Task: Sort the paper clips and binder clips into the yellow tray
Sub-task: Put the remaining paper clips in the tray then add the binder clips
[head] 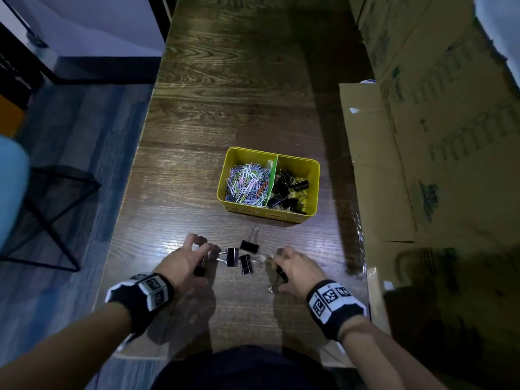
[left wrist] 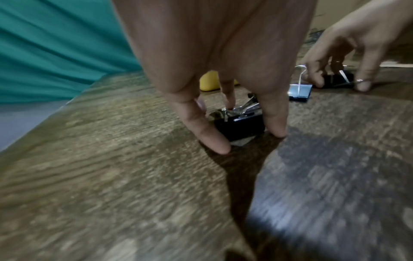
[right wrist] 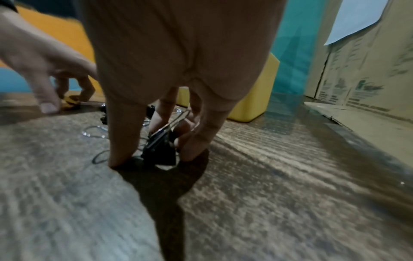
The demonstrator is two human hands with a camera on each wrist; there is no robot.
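Note:
The yellow tray (head: 230,167) stands on the wooden table (head: 225,80), split by a green divider (head: 271,175). Coloured paper clips (head: 247,182) fill its left part and black binder clips (head: 289,187) its right. Three loose black binder clips (head: 250,244) (head: 232,257) (head: 245,264) lie between my hands. My left hand (head: 204,257) (left wrist: 248,138) pinches a black binder clip (head: 200,270) (left wrist: 239,125) on the table. My right hand (head: 277,270) (right wrist: 156,157) curls round another black binder clip (head: 281,274) (right wrist: 159,150), also down on the wood.
Large cardboard boxes (head: 422,136) (right wrist: 357,70) line the table's right side, one flap lying close to my right wrist. The table's left edge drops to the floor, where a black wire stool frame (head: 42,206) stands. The tray's corner (right wrist: 252,98) sits just beyond my right fingers.

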